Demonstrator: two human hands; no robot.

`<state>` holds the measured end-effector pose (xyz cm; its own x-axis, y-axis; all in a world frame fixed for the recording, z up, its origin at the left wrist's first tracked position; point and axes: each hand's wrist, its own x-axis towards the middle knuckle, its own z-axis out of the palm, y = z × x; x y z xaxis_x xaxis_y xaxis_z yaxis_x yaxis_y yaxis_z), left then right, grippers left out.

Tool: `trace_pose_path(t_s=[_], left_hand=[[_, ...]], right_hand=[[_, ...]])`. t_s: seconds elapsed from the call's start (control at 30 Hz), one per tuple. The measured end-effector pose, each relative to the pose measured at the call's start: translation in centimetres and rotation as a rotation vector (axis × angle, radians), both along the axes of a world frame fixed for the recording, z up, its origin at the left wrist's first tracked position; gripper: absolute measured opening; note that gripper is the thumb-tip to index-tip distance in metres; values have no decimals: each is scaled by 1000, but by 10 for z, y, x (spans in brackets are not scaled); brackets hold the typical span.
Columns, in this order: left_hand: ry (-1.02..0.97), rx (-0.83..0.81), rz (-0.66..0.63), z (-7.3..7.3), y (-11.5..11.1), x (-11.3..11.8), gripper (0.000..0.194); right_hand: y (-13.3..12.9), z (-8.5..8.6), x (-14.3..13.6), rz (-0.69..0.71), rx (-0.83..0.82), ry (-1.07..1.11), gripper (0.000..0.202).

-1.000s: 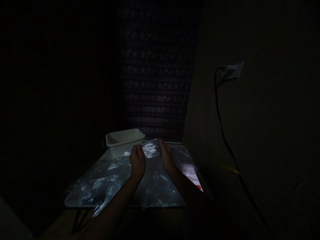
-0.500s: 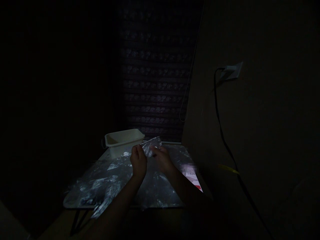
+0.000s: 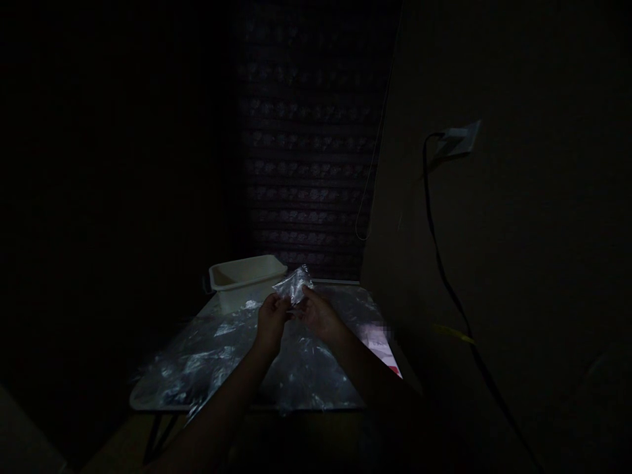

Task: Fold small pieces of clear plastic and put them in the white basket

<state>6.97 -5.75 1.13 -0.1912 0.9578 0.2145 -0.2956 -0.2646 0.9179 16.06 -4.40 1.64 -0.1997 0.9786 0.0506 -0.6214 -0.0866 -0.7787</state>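
- In a dim room, a dark, patterned curtain (image 3: 306, 194) hung beyond the white-edged bench (image 3: 141, 399), which crinkled, clear plastic sheeting (image 3: 296, 378) covered.
- The small, shiny, crumpled clear plastic piece (image 3: 295, 284) rose above both hands, pinched by the left hand (image 3: 270, 324) and right hand (image 3: 323, 319), fingertips close together.
- A smooth, cream, rectangular plastic tub (image 3: 237, 297) stood beyond the left hand.

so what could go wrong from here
The dim light could hide folds in the clear plastic piece between the left hand and the right hand. Loose film on the table hangs past the near edge, so a forearm might catch and drag it.
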Motion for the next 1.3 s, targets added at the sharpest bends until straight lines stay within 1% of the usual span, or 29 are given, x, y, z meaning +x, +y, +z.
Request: trace_pose_path(t_s=[0.03, 0.1, 0.23, 0.3, 0.5, 0.6, 0.77, 0.87, 1.03, 1.13, 1.2, 1.3], left_hand=[[-14, -2, 26, 0, -1, -1, 18], [-34, -7, 44, 0, -2, -3, 17], [-37, -22, -59, -2, -3, -2, 16], [-28, -41, -84, -3, -2, -2, 16], [-21, -29, -31, -3, -1, -2, 15], [-5, -15, -38, -3, -2, -1, 15], [-21, -21, -102, -5, -2, 2, 16], [-5, -43, -106, -6, -2, 2, 16], [-7, -45, -122, -7, -2, 4, 16], [-25, -40, -128, -9, -2, 5, 16], [-35, -37, -132, -9, -2, 6, 16], [-36, -18, -144, -8, -2, 6, 15]], right_hand=[[-1, -2, -3, 27, -22, 5, 16], [-2, -5, -9, 34, -20, -9, 15], [2, -5, -14, -59, 17, -51, 13], [5, -3, -16, -70, 28, -57, 13], [6, -4, -21, 91, 37, -22, 13], [5, -3, -20, 116, 51, -16, 12], [9, 4, -11, 134, 45, -50, 14], [11, 8, -6, 119, 70, -34, 13], [14, 15, 1, 39, 125, 10, 15], [15, 16, 2, 12, 129, 50, 17], [13, 14, 0, 28, 93, 15, 18], [8, 6, -6, 100, 83, -142, 19]])
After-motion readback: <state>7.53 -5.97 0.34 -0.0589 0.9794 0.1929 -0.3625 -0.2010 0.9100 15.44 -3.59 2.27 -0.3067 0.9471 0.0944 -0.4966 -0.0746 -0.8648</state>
